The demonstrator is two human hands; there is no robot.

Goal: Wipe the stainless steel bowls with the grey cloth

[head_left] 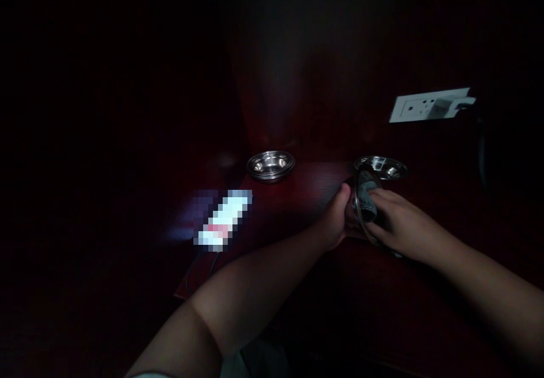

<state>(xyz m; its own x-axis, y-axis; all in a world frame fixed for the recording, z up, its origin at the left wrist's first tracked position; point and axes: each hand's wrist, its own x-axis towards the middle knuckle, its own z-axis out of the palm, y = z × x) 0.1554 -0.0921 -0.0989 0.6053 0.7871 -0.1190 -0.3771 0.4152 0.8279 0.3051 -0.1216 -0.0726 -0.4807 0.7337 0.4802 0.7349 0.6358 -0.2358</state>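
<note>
My left hand (335,219) grips a steel bowl (361,220) from the left, thumb near its rim. The bowl is tipped on its side, with its inside facing right. A dark grey cloth (369,195) is pressed against the inside by my right hand (397,219), whose fingers are bent around it. Part of the bowl and the left fingertips are hidden behind the rim and in shadow. Just behind my hands another shiny steel bowl (389,169) lies on the dark red table (312,182).
A small stack of steel bowls (271,175) stands at the back, left of my hands. A lit phone-like screen (225,219), blurred out, lies nearer at the left, with a thin cable below it. On the right is a white power socket (429,106) with a plug and cord. The surroundings are very dark.
</note>
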